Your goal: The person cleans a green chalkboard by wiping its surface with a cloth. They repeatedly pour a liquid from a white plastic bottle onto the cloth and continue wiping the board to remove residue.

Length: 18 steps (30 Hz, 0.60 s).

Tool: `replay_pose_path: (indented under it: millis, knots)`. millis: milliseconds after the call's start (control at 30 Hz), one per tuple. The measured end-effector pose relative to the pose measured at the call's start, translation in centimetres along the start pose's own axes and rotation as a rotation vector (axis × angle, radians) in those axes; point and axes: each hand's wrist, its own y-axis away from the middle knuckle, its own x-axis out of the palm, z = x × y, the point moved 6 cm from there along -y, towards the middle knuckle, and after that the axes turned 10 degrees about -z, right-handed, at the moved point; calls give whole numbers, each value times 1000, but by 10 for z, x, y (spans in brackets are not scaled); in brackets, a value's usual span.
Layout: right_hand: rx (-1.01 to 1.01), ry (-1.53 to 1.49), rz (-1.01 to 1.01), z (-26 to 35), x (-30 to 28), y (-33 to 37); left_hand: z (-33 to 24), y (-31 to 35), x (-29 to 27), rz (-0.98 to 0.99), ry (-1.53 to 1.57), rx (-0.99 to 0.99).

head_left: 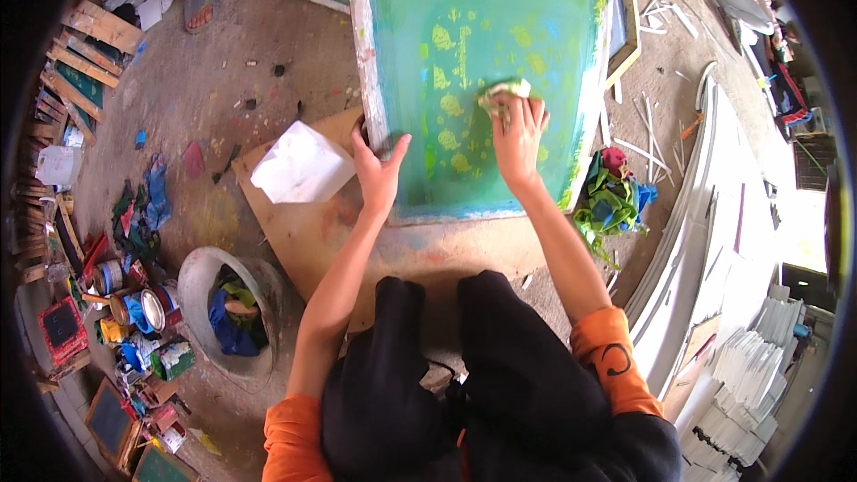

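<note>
A silk-screen frame (402, 156) with green mesh and yellow-green printed shapes lies tilted in front of my knees. Along its left side, my left hand (378, 165) grips the pale edge, thumb over the top and fingers partly hidden. My right hand (520, 143) is closed on a crumpled, pale yellow-green rag (504, 89), pressed against the mesh right of the middle. The rag is slightly blurred. Just left of my left hand sits a white sheet or plastic container (303, 165); I cannot tell which.
A brown board (339, 259) lies under the frame. Stained rags (614, 196) are heaped at right, beside long white strips (674, 223). At left stand a bucket (192, 290) with cloths and several paint cans (152, 308). Another person's feet (198, 11) show at upper left.
</note>
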Motion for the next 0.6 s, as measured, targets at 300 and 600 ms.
replay_pose_path:
  millis: [300, 600]
  knots:
    - [-46, 114, -194, -13, 10, -65, -2, -25, 15, -57, 42, -58]
    - [-36, 112, -82, -3, 4, -32, -2, -26, 10, -80, 15, -30]
